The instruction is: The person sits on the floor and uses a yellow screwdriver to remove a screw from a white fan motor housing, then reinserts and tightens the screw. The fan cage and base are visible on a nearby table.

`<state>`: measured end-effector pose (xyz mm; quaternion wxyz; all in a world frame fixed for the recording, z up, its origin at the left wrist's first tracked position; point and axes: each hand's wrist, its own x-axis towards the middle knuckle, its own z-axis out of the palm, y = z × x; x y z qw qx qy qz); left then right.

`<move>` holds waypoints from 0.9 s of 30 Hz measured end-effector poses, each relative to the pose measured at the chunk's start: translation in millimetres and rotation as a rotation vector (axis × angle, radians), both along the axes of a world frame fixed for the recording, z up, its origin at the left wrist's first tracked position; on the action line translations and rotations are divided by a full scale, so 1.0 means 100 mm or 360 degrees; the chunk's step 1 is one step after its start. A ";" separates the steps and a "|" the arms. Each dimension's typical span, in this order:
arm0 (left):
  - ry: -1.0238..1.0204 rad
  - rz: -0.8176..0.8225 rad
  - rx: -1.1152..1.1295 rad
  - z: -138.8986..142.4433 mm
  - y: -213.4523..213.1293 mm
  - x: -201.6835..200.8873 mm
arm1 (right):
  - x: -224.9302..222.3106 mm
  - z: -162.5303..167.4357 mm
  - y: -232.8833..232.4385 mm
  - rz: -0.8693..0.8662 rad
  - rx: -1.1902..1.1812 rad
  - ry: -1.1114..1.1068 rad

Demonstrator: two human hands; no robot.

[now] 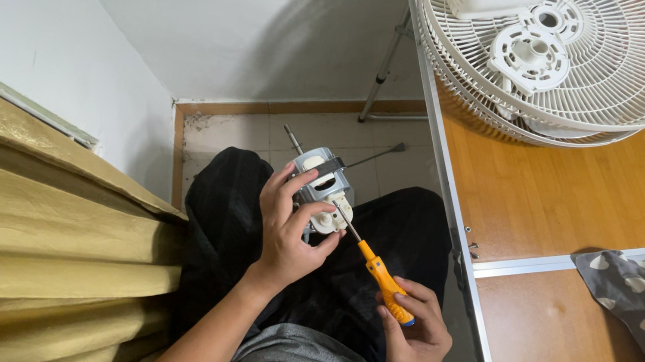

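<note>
Motor (322,181) from a fan, a small grey metal block with a shaft sticking out, sits over the person's lap, held up by the left hand (288,232), whose fingers wrap around its side. The right hand (415,332) has its fingers closed on the orange handle of a screwdriver (374,264), whose tip meets the white plastic part on the motor's near face. The step in hand looks like turning a screw there; it calls for keeping the blade seated and straight while the left hand steadies the block. On the worktop (566,187) to the right, stacked white fan grilles (620,74) form a shallow bowl holding white plastic fan parts.
</note>
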<state>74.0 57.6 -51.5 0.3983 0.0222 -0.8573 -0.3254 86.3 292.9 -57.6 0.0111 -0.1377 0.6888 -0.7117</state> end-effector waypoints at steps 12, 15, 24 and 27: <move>-0.0034 -0.0009 -0.0086 0.00 0.05 0.01 | 0.00 -0.04 0.03 -0.0018 -0.0020 0.0023; -0.0038 -0.0021 -0.0090 0.01 0.08 0.02 | 0.01 -0.06 0.05 -0.0027 -0.0043 0.0029; -0.0040 -0.0026 -0.0081 0.02 0.12 0.04 | 0.02 -0.12 0.09 -0.0047 -0.0069 -0.0002; -0.0030 -0.0020 -0.0094 0.03 0.12 0.05 | 0.02 -0.13 0.10 -0.0045 -0.0085 -0.0014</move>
